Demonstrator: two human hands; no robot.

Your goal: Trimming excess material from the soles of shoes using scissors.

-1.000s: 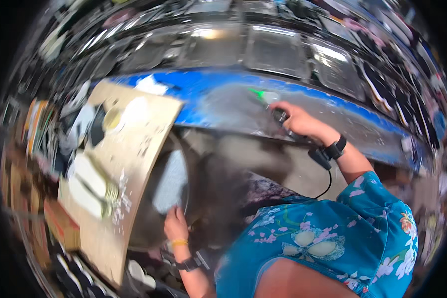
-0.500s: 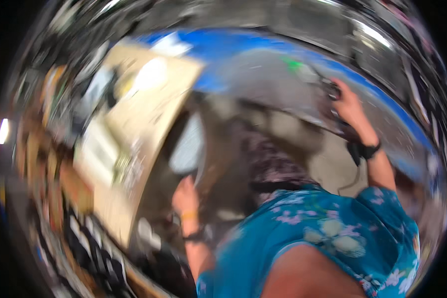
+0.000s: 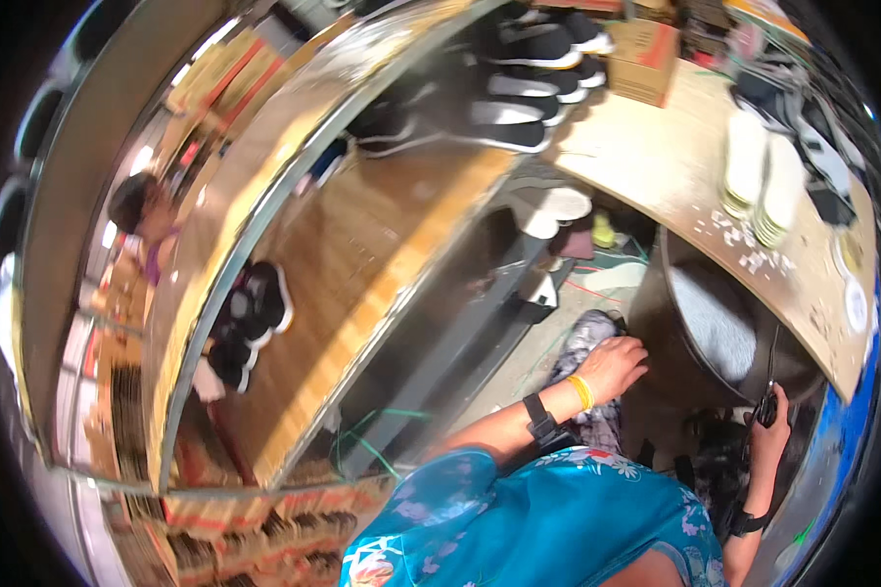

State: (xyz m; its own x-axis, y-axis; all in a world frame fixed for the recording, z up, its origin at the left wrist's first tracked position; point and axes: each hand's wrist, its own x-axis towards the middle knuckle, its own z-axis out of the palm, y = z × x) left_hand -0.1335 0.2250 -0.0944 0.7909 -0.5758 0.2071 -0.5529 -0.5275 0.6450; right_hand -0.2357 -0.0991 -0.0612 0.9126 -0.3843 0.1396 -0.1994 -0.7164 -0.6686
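Observation:
My right hand (image 3: 771,428) is closed on a pair of black-handled scissors (image 3: 765,409). Their thin blades point away from me, beside the rim of a large round bin (image 3: 668,323) with something pale blue-grey inside. Nothing shows in my left hand (image 3: 613,368), which hovers over my patterned trouser leg (image 3: 590,336), left of the bin, with its fingers loosely apart. Past the bin, a pair of white shoes (image 3: 744,161) with yellowish soles lies on a pale wooden table (image 3: 646,137), with small white scraps (image 3: 744,238) scattered near them.
To the left stands a wooden shelf (image 3: 372,225) with a metal edge, carrying several black shoes with white soles (image 3: 519,122). A cardboard box (image 3: 641,61) sits at the table's far end. Cartons (image 3: 255,533) line the lower left. Another person (image 3: 147,210) is beyond the shelf.
The view has swung left, bringing the shelf of shoes in and shifting the table and bin rightward. My right hand has come from over the blue-edged surface to beside the bin.

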